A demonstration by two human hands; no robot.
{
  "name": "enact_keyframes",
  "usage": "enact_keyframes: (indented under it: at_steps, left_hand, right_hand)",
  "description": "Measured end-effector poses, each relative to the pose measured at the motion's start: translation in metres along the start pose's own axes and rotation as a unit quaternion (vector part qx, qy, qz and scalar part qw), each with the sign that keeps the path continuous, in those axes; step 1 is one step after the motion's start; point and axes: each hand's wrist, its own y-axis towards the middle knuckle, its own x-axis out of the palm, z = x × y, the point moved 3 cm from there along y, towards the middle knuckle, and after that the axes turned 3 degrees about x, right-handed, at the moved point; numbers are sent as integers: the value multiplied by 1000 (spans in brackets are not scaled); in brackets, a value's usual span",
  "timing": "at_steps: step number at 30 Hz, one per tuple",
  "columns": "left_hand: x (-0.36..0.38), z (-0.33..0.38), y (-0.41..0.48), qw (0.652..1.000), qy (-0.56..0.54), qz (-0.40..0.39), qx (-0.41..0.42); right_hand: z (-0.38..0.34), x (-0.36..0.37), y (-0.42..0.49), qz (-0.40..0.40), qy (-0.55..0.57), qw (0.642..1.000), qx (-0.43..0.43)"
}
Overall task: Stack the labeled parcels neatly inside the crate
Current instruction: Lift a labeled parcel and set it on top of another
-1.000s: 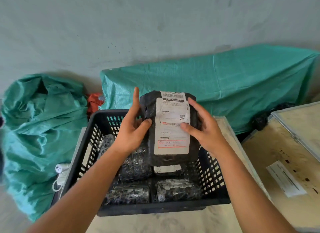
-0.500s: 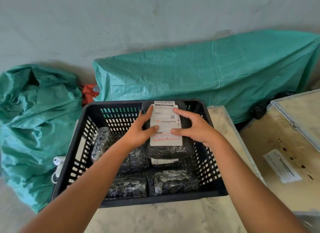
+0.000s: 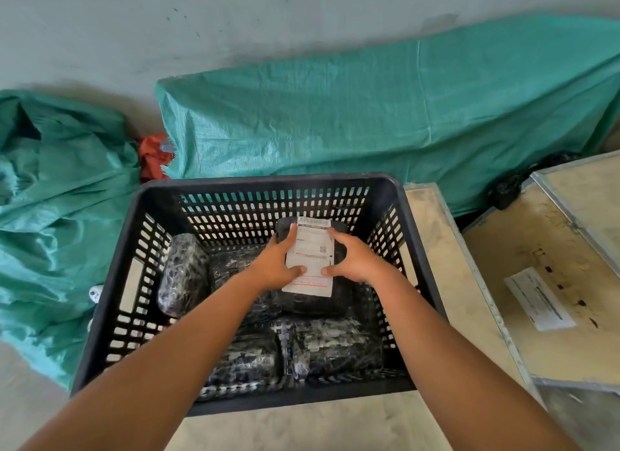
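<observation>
A black slotted plastic crate stands on a wooden surface in front of me. Inside it, at the back right, lies a black parcel with a white shipping label, resting label-up on other parcels. My left hand grips its left side and my right hand grips its right side, thumbs on the label. Several black bubble-wrapped parcels fill the crate floor: one upright at the left, two along the front. My forearms hide part of the middle.
A green tarp-covered bundle lies behind the crate and a crumpled green sack to its left. A wooden box with a metal rim and a paper label sits to the right. A red cloth shows between the tarps.
Both hands have lowered the labelled parcel from above the crate's back rim down into the crate, onto the parcels at the back right. My view has tilted down.
</observation>
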Motion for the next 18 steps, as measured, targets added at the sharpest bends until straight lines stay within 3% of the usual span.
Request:
enact_keyframes:
  at_steps: [4,18]
  left_hand:
    - [20,-8,9,998,38,0,-58]
    - [8,18,-5,999,3,37,-38]
  right_hand:
    - [11,12,5,-30,-42,998,26]
    - [-11,1,-19,-7,-60,998,32]
